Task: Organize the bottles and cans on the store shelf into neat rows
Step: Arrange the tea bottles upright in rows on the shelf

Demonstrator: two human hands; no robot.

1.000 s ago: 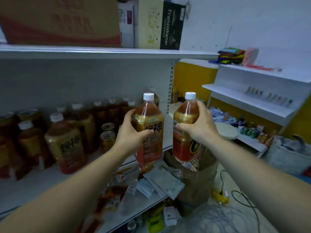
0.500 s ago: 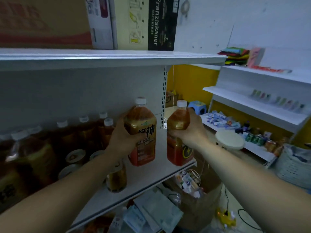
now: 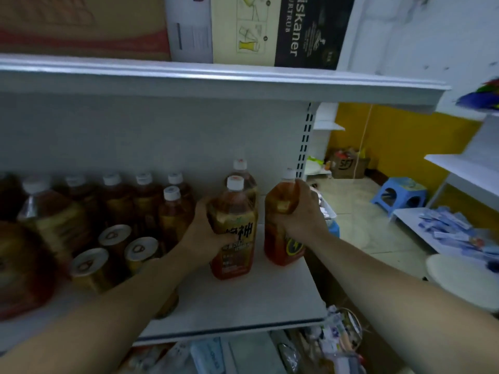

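— Where were our two bottles just then?

— Both were upright at the right end of the shelf (image 3: 243, 298), side by side with a small gap between them. Our left hand (image 3: 208, 234) was wrapped round the left bottle (image 3: 239, 238) below its shoulder. Our right hand (image 3: 301, 214) was curled round the shoulder of the right bottle (image 3: 282, 248). Their bases looked to be on the board, though we couldn't swear to it.

— And around them?

— A third bottle (image 3: 240, 168) stood directly behind the left one, so a short file was forming there. Further left ran a back row of bottles (image 3: 143, 195). Three cans (image 3: 116, 236) were bunched in front of it, and the front-left bottles (image 3: 54, 225) were blurred, near the edge.

— So how far along were we?

— Partway, we judged. The right end looked orderly, but we had yet to let go of the pair. The cans and the front-left bottles looked unsorted.
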